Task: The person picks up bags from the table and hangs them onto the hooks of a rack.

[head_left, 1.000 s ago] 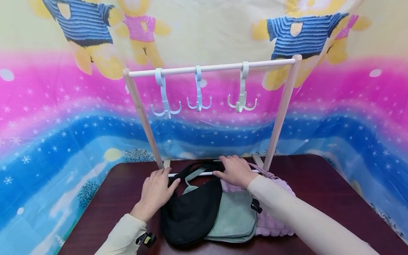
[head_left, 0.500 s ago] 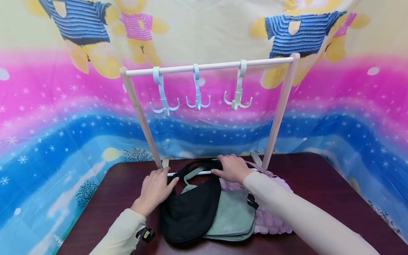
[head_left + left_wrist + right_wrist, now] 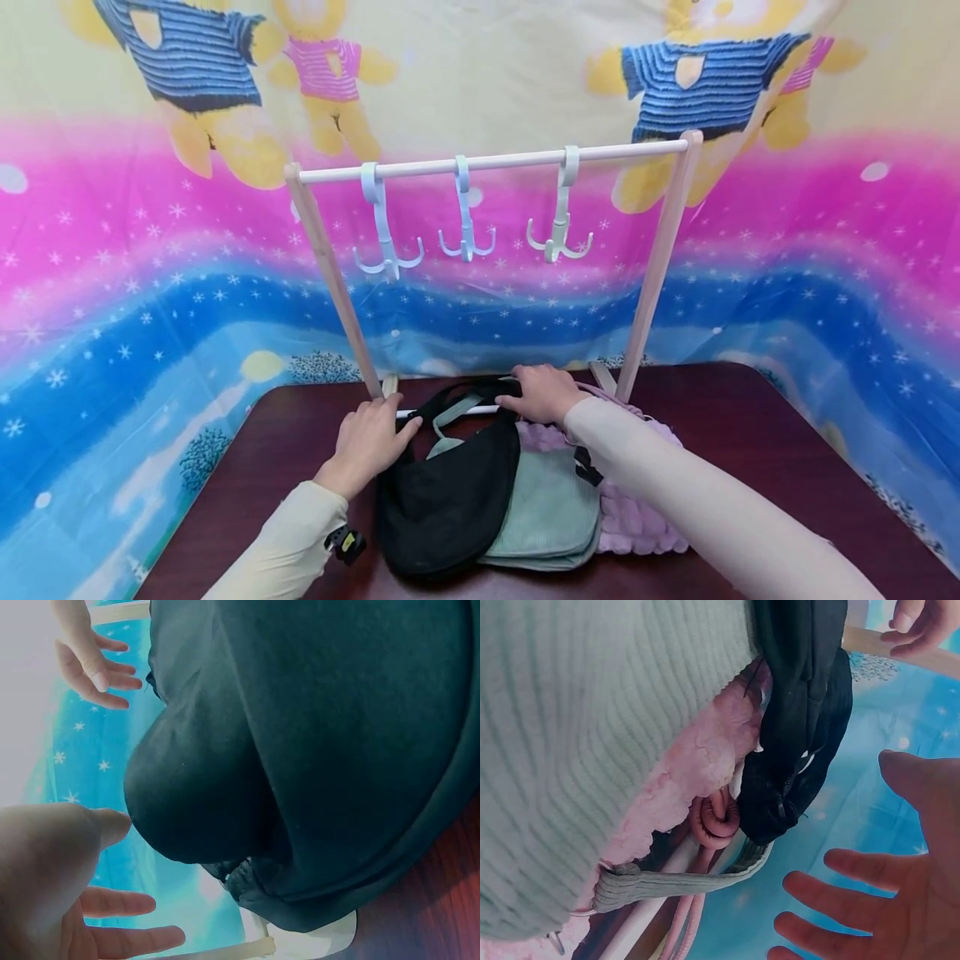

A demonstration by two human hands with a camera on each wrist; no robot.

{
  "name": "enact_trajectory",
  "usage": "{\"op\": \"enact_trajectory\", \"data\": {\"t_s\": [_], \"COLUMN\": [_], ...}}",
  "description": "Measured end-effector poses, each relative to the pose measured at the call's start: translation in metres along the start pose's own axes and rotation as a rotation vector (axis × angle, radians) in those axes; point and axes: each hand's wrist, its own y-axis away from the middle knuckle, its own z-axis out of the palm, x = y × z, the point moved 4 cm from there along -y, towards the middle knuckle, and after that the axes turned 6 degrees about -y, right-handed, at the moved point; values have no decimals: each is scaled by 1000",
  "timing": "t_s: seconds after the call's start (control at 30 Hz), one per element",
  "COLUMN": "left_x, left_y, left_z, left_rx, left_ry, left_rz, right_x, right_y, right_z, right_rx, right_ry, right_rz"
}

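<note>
Black bag (image 3: 450,508) lies near outstretched left fingers (image 3: 120,903) and right fingers (image 3: 840,900)

Backdrop (image 3: 510,100) is one loud printed cloth, kinda wrinkly: cream up top, hot pink in the middle, then wavy blue bands dotted with white snowflakes. Teddy bears (image 3: 198,62) in striped shirts up high, dark little bushes (image 3: 206,454) lower down. The table (image 3: 277,442) is dark reddish wood, far corners rounded.
</note>
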Motion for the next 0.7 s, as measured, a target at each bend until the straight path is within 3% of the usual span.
{"op": "enact_trajectory", "data": {"t_s": [0.4, 0.7], "left_x": [-7, -7], "left_y": [-6, -10], "left_z": [5, 12], "left_rx": [-34, -74], "left_ry": [27, 38], "left_rz": [-6, 19], "right_x": [5, 9], "right_y": [-11, -12], "right_z": [3, 9], "right_rx": [-63, -79], "right_ry": [-42, -14], "right_rz": [58, 87]}}
